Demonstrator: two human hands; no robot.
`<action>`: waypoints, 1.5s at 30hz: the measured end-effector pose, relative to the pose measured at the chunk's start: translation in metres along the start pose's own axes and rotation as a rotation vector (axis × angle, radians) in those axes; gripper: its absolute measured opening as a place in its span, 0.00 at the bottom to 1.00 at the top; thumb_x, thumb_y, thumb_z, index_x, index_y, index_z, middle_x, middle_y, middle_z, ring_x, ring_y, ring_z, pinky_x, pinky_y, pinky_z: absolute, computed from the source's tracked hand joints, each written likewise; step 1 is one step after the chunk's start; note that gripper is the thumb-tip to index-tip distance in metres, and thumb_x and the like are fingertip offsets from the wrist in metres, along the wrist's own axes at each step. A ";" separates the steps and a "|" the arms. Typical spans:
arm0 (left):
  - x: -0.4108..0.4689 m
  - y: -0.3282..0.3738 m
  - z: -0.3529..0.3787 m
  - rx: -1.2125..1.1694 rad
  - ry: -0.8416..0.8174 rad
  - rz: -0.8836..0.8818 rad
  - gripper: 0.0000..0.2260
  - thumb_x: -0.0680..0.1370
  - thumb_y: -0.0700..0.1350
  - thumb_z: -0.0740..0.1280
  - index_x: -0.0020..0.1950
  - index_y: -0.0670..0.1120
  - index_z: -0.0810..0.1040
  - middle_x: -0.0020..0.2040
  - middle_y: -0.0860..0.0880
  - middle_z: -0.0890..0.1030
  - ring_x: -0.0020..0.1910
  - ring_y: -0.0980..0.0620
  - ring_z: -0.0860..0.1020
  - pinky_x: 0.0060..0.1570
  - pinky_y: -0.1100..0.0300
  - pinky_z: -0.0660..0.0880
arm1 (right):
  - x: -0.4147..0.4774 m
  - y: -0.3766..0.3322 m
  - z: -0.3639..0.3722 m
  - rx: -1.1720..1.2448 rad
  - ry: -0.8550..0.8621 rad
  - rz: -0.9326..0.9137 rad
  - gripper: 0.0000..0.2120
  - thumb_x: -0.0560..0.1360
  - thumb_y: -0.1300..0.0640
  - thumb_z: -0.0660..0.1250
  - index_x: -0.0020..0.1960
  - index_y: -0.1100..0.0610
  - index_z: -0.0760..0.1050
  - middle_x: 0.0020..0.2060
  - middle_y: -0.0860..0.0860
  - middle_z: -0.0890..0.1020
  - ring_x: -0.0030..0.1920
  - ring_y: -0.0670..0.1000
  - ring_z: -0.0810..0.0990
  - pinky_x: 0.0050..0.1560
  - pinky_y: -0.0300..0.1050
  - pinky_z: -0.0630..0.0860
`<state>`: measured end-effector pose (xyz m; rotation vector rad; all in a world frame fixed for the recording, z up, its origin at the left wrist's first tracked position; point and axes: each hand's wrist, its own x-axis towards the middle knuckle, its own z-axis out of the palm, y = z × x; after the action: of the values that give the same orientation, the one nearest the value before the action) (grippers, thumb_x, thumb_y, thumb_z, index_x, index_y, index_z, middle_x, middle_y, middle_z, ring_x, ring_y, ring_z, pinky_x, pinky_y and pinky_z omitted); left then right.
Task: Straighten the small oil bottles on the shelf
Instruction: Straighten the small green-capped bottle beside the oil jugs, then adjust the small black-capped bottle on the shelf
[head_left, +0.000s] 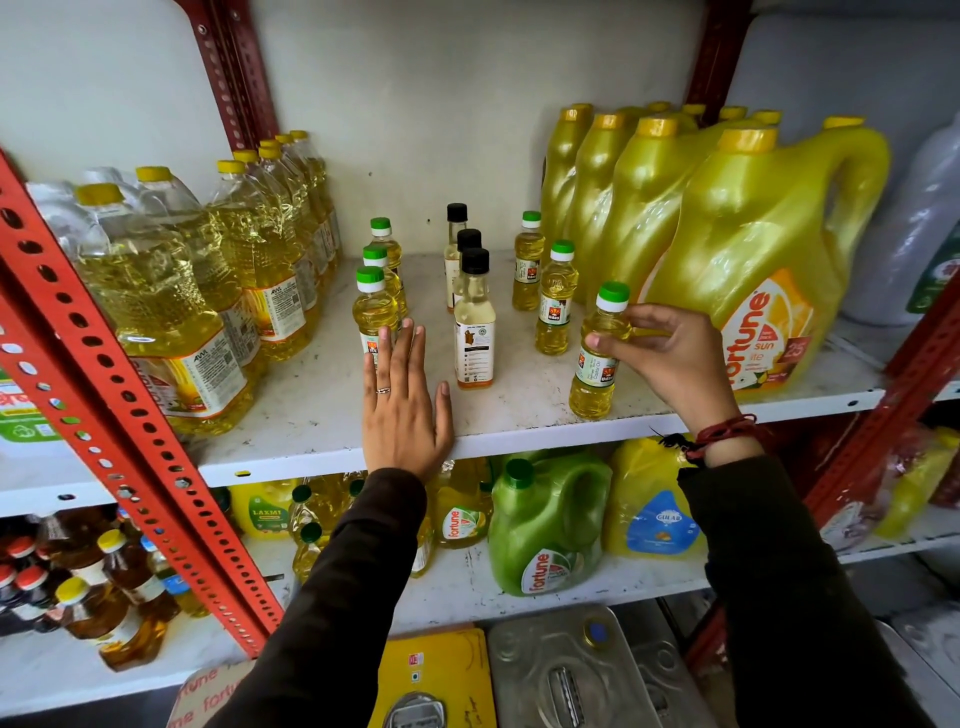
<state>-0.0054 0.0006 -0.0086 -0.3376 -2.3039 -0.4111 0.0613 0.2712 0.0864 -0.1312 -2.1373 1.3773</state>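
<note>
Small oil bottles stand in three rows on the white shelf (311, 410). The left row has green caps, its front bottle (373, 306) just beyond my fingertips. The middle row has black caps, front bottle (474, 322). The right row has green caps; its front bottle (597, 358) stands near the shelf's front edge. My right hand (670, 358) grips that bottle at its shoulder, thumb in front. My left hand (402, 410) lies flat on the shelf, fingers apart, holding nothing.
Large clear oil bottles (171, 322) line the shelf's left side, big yellow jugs (753, 249) the right. A red perforated upright (104, 395) slants across the left. Lower shelves hold more jugs and bottles, including a green jug (550, 525).
</note>
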 end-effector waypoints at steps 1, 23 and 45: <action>0.000 0.000 0.000 0.002 0.000 0.000 0.31 0.83 0.54 0.51 0.84 0.42 0.53 0.85 0.44 0.53 0.84 0.47 0.45 0.82 0.54 0.37 | 0.000 0.000 0.000 -0.006 0.000 -0.003 0.16 0.62 0.49 0.83 0.46 0.42 0.81 0.41 0.36 0.83 0.37 0.32 0.83 0.37 0.24 0.76; 0.000 0.000 -0.002 0.015 -0.018 -0.007 0.31 0.83 0.54 0.52 0.84 0.42 0.53 0.85 0.44 0.51 0.84 0.47 0.45 0.81 0.54 0.35 | -0.006 -0.065 0.062 -0.075 -0.144 -0.249 0.31 0.76 0.44 0.70 0.74 0.54 0.68 0.72 0.51 0.75 0.71 0.46 0.74 0.68 0.38 0.72; -0.001 -0.001 -0.003 0.002 -0.059 0.008 0.31 0.83 0.55 0.49 0.84 0.42 0.53 0.85 0.44 0.51 0.84 0.46 0.46 0.82 0.51 0.39 | 0.035 -0.041 0.138 0.015 -0.040 -0.066 0.20 0.67 0.50 0.80 0.53 0.56 0.77 0.46 0.50 0.83 0.44 0.49 0.82 0.46 0.41 0.79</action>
<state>-0.0032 -0.0020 -0.0072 -0.3623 -2.3595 -0.3998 -0.0308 0.1551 0.0959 -0.0278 -2.1441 1.3679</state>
